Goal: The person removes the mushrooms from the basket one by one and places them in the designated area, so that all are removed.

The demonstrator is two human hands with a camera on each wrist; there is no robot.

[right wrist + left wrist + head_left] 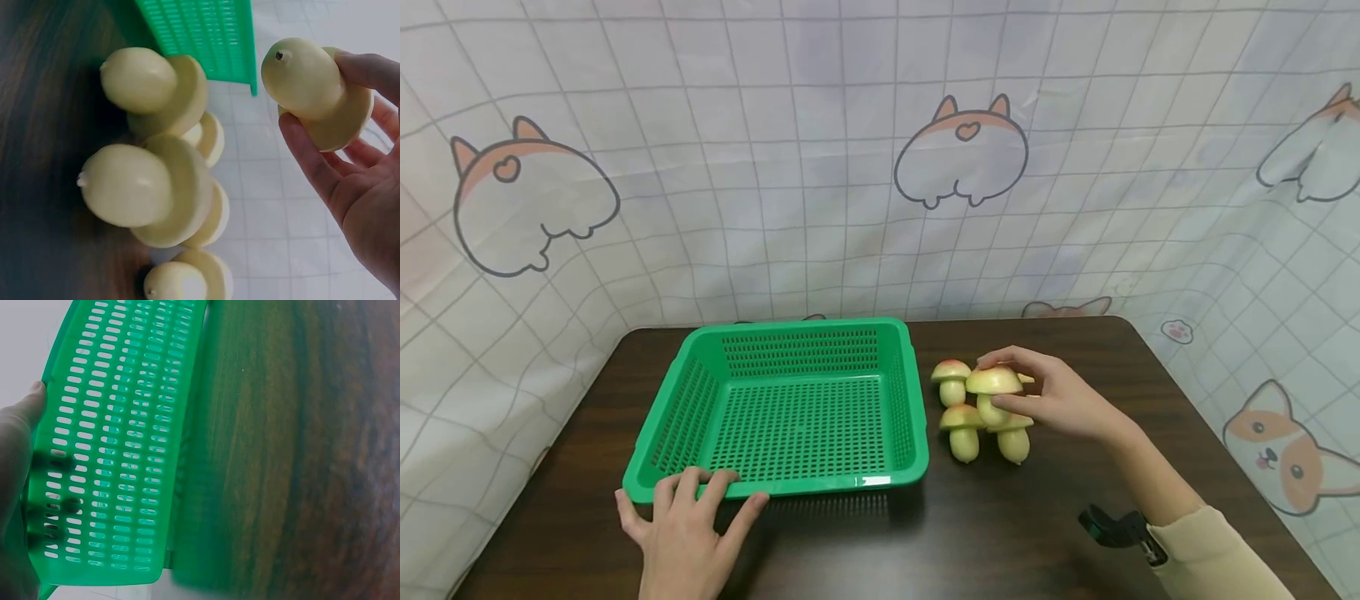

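A toy mushroom with a pale yellow stem and a reddish-topped cap is gripped by my right hand. In the right wrist view this mushroom hangs above the others, thumb and fingers around its cap. Several similar mushrooms stand grouped beneath and beside it, some partly hidden by the hand. My left hand grips the near rim of a green plastic basket at its left corner. The left wrist view has the fingers showing dark through the slots of the basket wall.
Both hands work over a dark wood-grain table. The basket is left of the mushrooms, its right side close to them. A white grid-patterned cloth with cartoon dogs hangs behind and around the table. A black device sits at my right wrist.
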